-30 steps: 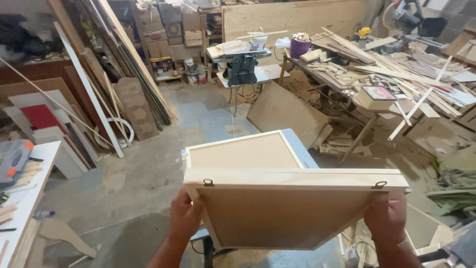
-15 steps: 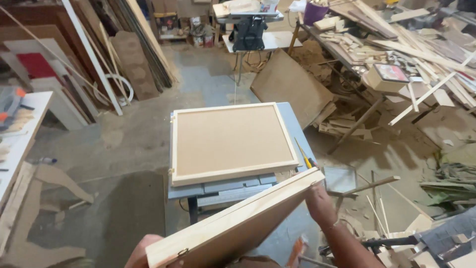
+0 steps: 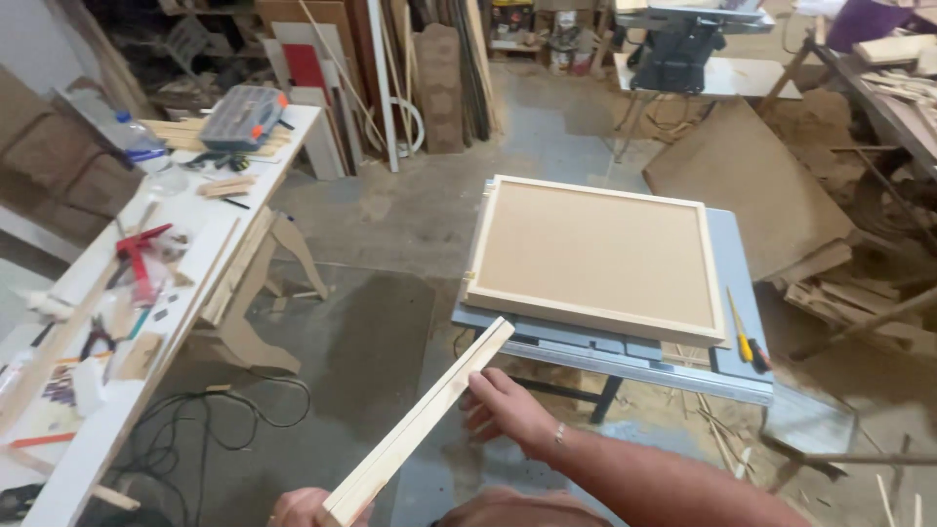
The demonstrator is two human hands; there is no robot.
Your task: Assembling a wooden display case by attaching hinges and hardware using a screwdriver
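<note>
I hold a pale wooden framed panel (image 3: 420,425) edge-on, so it shows as a long slanted strip low in the middle of the view. My right hand (image 3: 508,410) grips its upper part from the right side. At the bottom edge of the view my left hand (image 3: 298,507), partly cut off, holds the lower end. A second framed panel (image 3: 595,254) with a brown board face lies flat on a grey metal work stand (image 3: 732,376) just beyond my hands.
A yellow-handled screwdriver (image 3: 744,340) lies on the stand's right side. A white workbench (image 3: 210,244) on the left carries a red clamp (image 3: 137,256), a grey organizer box (image 3: 242,115) and wood scraps. Black cables (image 3: 215,420) run over the floor. Board offcuts (image 3: 752,185) are piled at the right.
The panel I hold has swung down and left, from tilted to edge-on. My view has turned left, bringing the white workbench in. The panel on the stand has not moved.
</note>
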